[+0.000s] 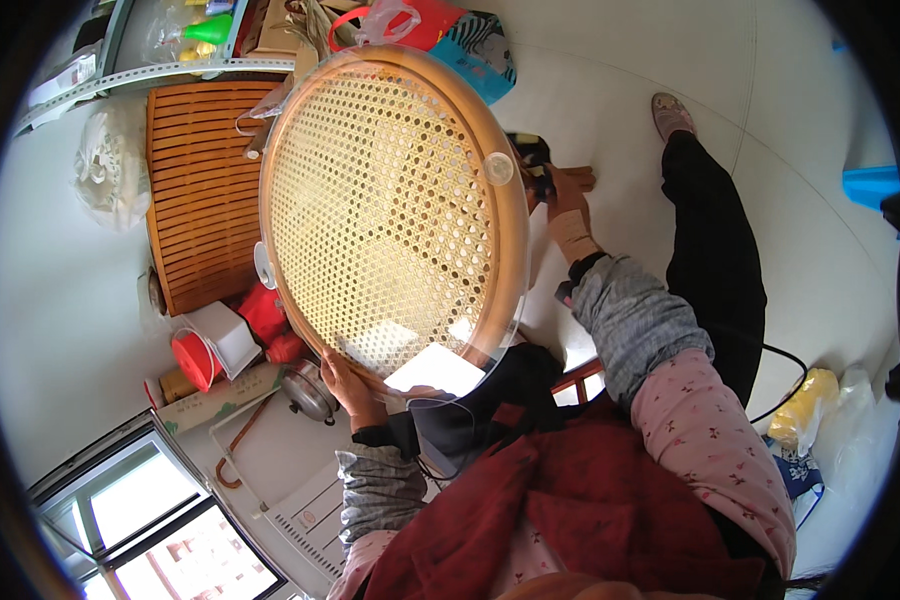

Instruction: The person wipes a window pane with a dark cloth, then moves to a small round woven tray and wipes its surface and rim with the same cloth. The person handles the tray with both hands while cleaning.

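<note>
A round tabletop of woven cane [382,217] with a tan wooden or rattan rim [504,247] stands tilted in front of me. A clear glass disc lies over it, its edge reaching past the rim, with a round clear pad [498,169] near the right side. Light glares off the glass at the bottom. My left hand [354,388] grips the lower left edge, fingers on the face. My right hand [570,204] is beyond the right edge, at a dark object [534,154] beside brown wooden parts [581,177]. The tabletop hides part of that object, and my fingertips are unclear.
A slatted bamboo panel [202,195] leans at the left wall beneath a metal shelf [157,69]. Near it are a white bucket [221,337], a red lid [195,360] and a metal pot [311,391]. Bags [480,56] stand beyond the tabletop. A black cable [799,367] loops at right.
</note>
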### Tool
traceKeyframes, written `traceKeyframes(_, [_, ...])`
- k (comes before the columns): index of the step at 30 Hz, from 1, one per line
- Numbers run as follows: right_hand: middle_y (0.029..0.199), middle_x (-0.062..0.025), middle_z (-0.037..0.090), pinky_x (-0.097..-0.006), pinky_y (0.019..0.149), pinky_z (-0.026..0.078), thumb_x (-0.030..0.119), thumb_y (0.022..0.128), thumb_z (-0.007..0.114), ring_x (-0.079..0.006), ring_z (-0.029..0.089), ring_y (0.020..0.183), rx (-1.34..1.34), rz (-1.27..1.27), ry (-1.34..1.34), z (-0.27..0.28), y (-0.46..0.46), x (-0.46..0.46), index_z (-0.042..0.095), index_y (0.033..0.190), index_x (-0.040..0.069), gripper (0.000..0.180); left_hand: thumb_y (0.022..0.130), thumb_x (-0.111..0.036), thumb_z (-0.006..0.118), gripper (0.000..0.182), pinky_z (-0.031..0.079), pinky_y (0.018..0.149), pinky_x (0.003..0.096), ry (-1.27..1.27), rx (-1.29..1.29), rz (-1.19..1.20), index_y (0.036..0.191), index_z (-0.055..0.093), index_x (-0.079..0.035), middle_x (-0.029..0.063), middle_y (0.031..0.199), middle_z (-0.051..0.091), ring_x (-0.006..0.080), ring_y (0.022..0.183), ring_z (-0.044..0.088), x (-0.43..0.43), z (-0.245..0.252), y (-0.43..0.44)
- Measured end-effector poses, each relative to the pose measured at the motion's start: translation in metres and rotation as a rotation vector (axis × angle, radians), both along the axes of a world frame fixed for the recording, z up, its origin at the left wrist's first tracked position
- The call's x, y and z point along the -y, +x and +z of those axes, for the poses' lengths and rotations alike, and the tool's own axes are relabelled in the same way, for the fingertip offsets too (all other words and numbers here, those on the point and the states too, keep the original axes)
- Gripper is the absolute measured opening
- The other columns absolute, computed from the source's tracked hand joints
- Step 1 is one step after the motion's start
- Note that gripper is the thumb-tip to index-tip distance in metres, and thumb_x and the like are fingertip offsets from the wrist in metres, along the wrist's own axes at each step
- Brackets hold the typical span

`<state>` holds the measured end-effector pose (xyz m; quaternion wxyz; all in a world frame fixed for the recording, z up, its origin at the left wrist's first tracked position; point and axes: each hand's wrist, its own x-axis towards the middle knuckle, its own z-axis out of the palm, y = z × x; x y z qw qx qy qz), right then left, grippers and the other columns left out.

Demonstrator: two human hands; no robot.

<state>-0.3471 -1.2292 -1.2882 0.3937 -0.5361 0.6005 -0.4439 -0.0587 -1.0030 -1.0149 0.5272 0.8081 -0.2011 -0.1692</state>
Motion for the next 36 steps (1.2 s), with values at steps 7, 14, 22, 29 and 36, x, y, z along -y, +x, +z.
traceKeyframes(7, [0.108, -0.0201, 0.07, -0.0464, 0.084, 0.055, 0.025, 0.098, 0.06, -0.0388, 0.069, 0.095, -0.255, -0.168, 0.482, -0.098, -0.086, 0.004, 0.063, 0.131, 0.013, 0.035, 0.105, -0.043, 0.055, 0.045, 0.051, 0.081, 0.0304, 0.002, -0.017, -0.005, 0.124, 0.055, -0.001, 0.0054, 0.107, 0.063, 0.0153, 0.094, 0.061, 0.0, 0.005, -0.005])
traceKeyframes(14, [0.134, -0.0244, 0.061, -0.0482, 0.095, 0.052, 0.014, 0.094, 0.062, -0.0424, 0.061, 0.117, -0.294, -0.068, 0.555, -0.14, -0.077, 0.015, 0.049, 0.147, 0.012, 0.055, 0.106, -0.043, 0.053, 0.043, 0.052, 0.08, 0.0298, -0.029, -0.051, -0.061, 0.116, 0.056, -0.001, 0.0053, 0.104, 0.064, 0.0148, 0.092, 0.061, 0.007, 0.01, -0.016])
traceKeyframes(22, [0.14, -0.0185, 0.056, -0.0407, 0.098, 0.049, 0.014, 0.097, 0.058, -0.0356, 0.059, 0.12, 0.204, 0.029, 0.774, -0.145, -0.023, 0.011, 0.048, 0.147, 0.012, 0.05, 0.107, -0.042, 0.053, 0.042, 0.051, 0.076, 0.0281, 0.008, -0.018, -0.022, 0.117, 0.055, -0.001, 0.004, 0.099, 0.061, 0.0131, 0.087, 0.059, 0.006, 0.01, -0.017])
traceKeyframes(29, [0.118, -0.0135, 0.059, -0.0359, 0.077, 0.053, 0.016, 0.094, 0.063, -0.0285, 0.064, 0.097, 0.405, 0.04, 0.7, -0.094, -0.003, 0.023, 0.054, 0.141, 0.016, 0.048, 0.106, -0.036, 0.057, 0.036, 0.048, 0.073, 0.0249, -0.069, 0.006, -0.074, 0.114, 0.055, -0.002, 0.0007, 0.095, 0.06, 0.0094, 0.084, 0.057, 0.0, -0.003, 0.001])
traceKeyframes(36, [0.105, -0.0072, 0.061, -0.0351, 0.071, 0.057, 0.015, 0.094, 0.063, -0.0199, 0.062, 0.087, 0.646, 0.071, 0.458, 0.051, -0.039, 0.003, 0.056, 0.131, 0.011, 0.038, 0.105, -0.035, 0.059, 0.044, 0.049, 0.076, 0.0273, -0.12, 0.004, -0.059, 0.126, 0.051, 0.002, 0.005, 0.103, 0.061, 0.0126, 0.087, 0.058, 0.004, -0.016, 0.005])
